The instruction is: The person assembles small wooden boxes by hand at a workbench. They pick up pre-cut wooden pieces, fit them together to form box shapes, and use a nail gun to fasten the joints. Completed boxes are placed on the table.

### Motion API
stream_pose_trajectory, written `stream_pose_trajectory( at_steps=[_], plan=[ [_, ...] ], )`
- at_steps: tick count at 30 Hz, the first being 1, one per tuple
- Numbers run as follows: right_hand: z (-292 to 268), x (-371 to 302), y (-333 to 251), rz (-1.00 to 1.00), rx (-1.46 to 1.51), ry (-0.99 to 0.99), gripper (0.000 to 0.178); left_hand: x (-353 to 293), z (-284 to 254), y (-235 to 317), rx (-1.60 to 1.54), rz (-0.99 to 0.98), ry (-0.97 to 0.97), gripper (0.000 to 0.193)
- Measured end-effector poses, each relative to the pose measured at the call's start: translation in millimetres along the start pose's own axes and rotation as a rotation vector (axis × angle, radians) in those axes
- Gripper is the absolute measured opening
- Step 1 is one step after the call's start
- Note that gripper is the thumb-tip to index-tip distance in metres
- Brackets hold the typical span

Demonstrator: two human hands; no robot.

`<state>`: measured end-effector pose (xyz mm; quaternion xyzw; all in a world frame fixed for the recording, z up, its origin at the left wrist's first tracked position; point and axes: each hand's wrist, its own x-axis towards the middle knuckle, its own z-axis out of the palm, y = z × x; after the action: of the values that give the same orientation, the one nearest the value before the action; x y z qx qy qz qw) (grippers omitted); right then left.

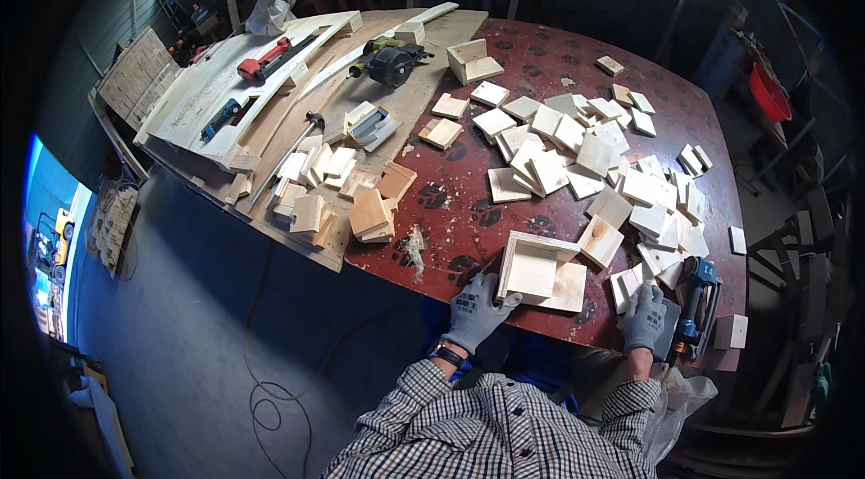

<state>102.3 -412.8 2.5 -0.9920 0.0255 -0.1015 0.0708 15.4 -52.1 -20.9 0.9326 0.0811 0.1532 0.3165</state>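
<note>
A small box of pale wooden boards rests at the table's near edge. My left hand, in a grey glove, grips its left side, with the thumb at its near corner. My right hand, gloved too, reaches to the near edge of the pile of loose wooden pieces. Its fingers are stretched out at some small boards; whether it touches them is unclear. Just right of that hand is a blue and black nail gun, partly over the table's edge.
The dark red table joins a plywood top on the left. There lie a hammer, a red nail gun, a circular saw and stacked wooden blocks. A single block sits at the right corner. A cable loops across the floor.
</note>
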Motion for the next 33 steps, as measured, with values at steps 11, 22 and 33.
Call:
stream_pose_trajectory(
  at_steps=[11,22,33],
  plan=[
    [0,0,-2,0.017,-0.006,0.002,0.045,0,-2,2,0.006,-0.008,0.009,0.060],
    [5,0,4,0.005,-0.006,0.028,0.046,0,0,3,-0.002,-0.002,-0.001,0.056],
    [-8,-2,-8,0.025,0.008,-0.027,0.047,0,-3,4,0.000,-0.041,-0.057,0.059]
  ],
)
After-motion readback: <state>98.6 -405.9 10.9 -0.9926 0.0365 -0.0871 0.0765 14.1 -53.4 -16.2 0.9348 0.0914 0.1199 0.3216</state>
